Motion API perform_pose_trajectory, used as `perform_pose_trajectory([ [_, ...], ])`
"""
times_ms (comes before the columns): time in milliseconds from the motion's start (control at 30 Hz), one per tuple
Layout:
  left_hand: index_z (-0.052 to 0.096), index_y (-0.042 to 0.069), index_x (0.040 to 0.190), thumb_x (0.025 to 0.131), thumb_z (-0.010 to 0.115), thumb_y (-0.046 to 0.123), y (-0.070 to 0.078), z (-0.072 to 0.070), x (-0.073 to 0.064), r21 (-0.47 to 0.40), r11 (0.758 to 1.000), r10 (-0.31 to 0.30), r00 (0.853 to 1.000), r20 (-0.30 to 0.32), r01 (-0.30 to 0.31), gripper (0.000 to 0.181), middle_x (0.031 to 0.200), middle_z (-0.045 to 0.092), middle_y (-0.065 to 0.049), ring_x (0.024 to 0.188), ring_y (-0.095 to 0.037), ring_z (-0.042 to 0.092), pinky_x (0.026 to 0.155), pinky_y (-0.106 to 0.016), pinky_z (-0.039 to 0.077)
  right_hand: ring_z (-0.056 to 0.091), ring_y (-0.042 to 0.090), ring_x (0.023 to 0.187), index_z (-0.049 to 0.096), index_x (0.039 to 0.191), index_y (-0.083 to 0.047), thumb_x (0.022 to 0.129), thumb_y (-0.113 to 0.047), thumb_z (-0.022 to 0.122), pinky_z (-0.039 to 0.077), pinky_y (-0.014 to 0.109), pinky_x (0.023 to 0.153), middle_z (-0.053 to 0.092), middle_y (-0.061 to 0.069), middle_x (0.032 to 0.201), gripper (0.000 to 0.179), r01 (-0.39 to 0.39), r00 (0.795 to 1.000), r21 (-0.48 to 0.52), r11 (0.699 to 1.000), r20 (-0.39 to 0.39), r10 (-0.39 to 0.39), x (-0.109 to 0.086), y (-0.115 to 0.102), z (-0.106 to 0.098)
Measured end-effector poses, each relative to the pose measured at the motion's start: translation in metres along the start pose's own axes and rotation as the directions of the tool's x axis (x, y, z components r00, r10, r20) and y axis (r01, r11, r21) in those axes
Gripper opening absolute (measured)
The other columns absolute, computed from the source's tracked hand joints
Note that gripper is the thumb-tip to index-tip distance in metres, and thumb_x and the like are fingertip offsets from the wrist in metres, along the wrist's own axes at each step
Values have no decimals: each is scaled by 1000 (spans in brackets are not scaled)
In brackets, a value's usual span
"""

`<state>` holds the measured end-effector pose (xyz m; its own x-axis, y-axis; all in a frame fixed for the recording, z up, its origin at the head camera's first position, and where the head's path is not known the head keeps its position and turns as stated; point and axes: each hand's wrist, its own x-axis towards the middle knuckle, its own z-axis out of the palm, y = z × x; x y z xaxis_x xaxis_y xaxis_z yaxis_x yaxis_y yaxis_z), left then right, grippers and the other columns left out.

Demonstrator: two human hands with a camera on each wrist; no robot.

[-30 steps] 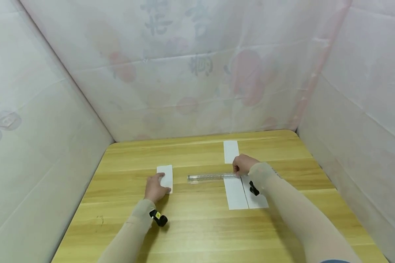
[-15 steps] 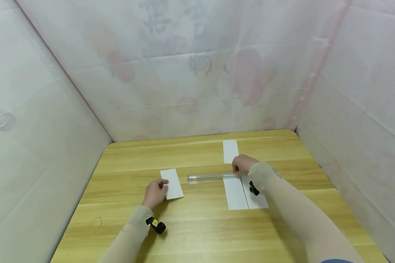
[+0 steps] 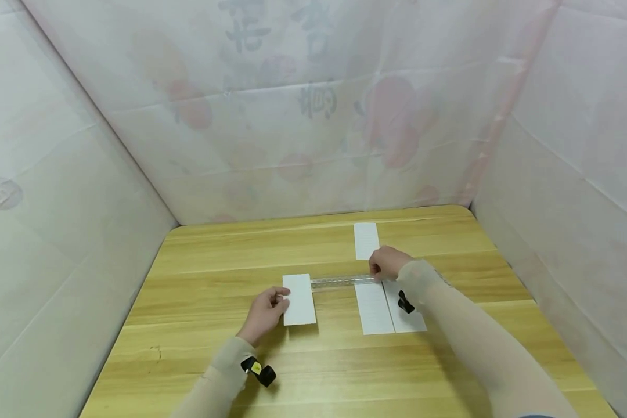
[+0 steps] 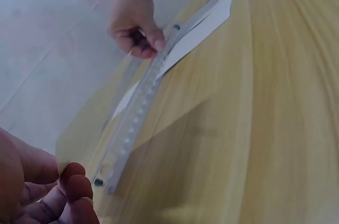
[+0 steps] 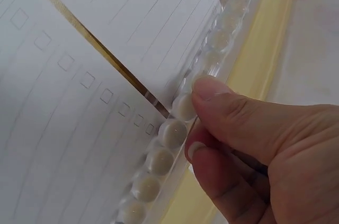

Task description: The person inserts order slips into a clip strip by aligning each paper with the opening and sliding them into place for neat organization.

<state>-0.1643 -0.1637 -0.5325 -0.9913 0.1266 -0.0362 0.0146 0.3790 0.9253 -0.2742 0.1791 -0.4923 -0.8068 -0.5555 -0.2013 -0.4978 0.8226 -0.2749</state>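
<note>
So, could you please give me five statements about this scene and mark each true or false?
1. The right hand pinches a clear plastic strip with a row of round shapes. True.
2. The left hand holds nothing. False: it pinches a white rectangular paper sheet.
3. The two white lined paper sheets on the strip's near side are stacked. False: they lie side by side, with a narrow gap.
4. Another white rectangular sheet lies beyond the strip. True.
5. The tabletop is black. False: it is yellow wood-grain.
</note>
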Motion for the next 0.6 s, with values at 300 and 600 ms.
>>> perform_pose_trajectory([
  [300,60,0,116,95,59,8,-4,19,-12,-16,1000,16,999,52,-15,22,81,57,-5,64,-14,49,52,-22,42,50,8,69,69,80,-19,85,-14,75,45,30,67,62,-10,77,8,56,980,-34,998,-190,-62,-13,8,23],
  [600,55,-4,122,94,60,8,-4,34,-22,-75,997,-17,998,59,22,31,80,56,-5,64,-13,49,54,-24,44,64,14,84,75,88,-17,84,-11,74,53,34,76,69,-5,89,7,129,924,-169,977,-339,-180,-25,7,34],
])
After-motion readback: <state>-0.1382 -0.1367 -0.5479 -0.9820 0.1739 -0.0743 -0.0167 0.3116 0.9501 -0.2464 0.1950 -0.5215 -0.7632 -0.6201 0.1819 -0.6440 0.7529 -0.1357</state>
